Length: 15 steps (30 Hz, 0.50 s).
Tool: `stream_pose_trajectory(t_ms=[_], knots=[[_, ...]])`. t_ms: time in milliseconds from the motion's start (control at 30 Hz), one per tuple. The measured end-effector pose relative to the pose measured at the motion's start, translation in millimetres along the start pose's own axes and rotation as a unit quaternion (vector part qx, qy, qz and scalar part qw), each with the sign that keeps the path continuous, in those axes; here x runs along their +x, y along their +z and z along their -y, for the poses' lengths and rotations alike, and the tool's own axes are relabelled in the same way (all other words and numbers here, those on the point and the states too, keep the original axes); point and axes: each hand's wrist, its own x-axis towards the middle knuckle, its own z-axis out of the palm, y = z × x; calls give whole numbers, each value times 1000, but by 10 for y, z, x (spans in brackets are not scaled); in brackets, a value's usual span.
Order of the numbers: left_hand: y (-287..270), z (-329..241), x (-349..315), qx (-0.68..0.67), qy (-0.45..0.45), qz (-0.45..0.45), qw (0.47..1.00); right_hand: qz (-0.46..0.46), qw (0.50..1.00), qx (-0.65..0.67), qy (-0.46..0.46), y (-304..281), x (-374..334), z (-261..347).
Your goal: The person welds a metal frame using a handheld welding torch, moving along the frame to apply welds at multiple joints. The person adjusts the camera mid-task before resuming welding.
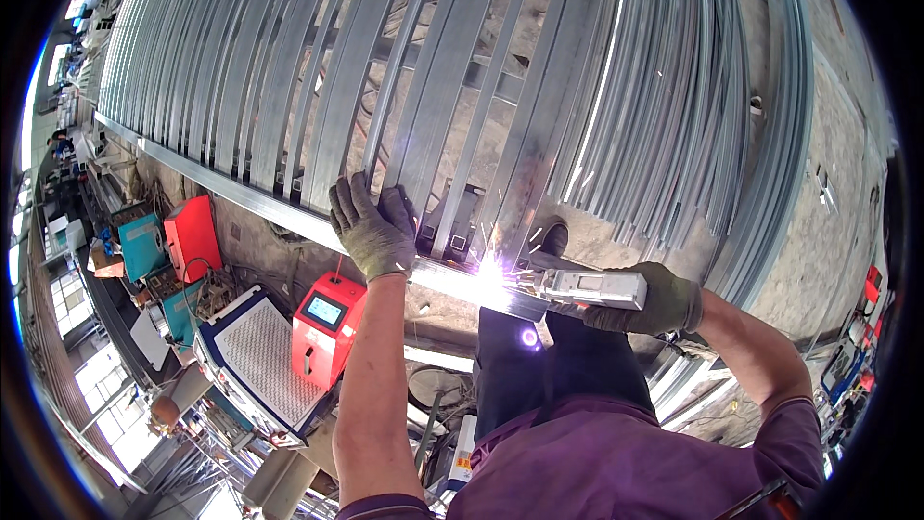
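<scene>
A gray work glove covers my left hand (373, 231), which lies on the edge of a metal frame with its fingers stretched over the ends of the bars. My right hand (658, 300), also gloved, grips a boxy silver welding torch (597, 289). The torch's tip points left at the frame's long edge tube (231, 191), where a bright white-violet glare with sparks hides the joint. Flat gray metal bars (438, 87) run side by side away from that tube, with narrower tubes between them.
Loose thin metal strips (664, 87) lie in a bundle at the right, and another stack (784, 135) is beyond it. A red machine with a lit screen (327, 323) stands at left beside a cart with a textured top (265, 356). My foot (555, 236) is under the frame.
</scene>
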Motion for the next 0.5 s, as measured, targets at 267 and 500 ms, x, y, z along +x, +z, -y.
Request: stream_pose_trajectory(t_ms=[267,500], knots=[[-9,-15,2,1,9,-16,1000,11,1000,-8,3,11,-22,-61],[-14,-24,14,-2,8,-15,1000,1,1000,-3,-11,43,-45,-154]])
